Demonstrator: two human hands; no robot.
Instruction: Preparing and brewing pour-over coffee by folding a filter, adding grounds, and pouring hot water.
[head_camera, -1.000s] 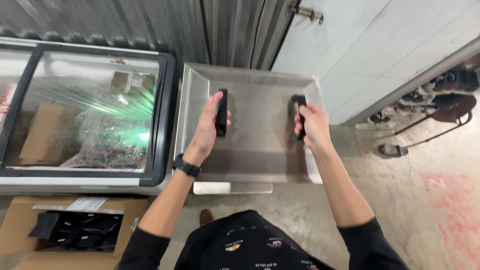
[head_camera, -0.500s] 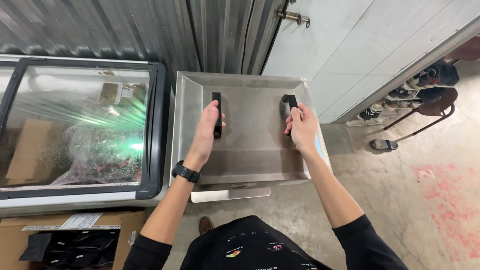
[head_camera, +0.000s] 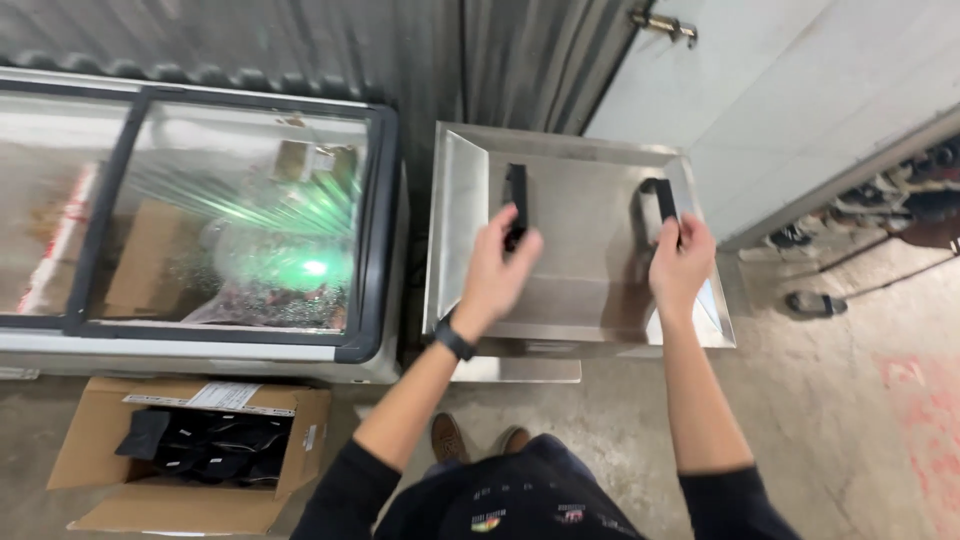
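1. I see a steel lid (head_camera: 585, 255) with two black handles lying flat on a metal chest, just right of a glass-topped freezer (head_camera: 200, 215).
2. My left hand (head_camera: 497, 270) wraps its fingers around the near end of the left handle (head_camera: 516, 203).
3. My right hand (head_camera: 682, 262) curls its fingers over the near end of the right handle (head_camera: 659, 205).
4. A black watch (head_camera: 455, 340) sits on the left wrist.
5. On the floor to the near left stands an open cardboard box (head_camera: 190, 455) with dark packets inside.
6. To the far right runs a pale door (head_camera: 760, 90) with a metal latch, and shoes (head_camera: 805, 300) lie on the concrete beside it.
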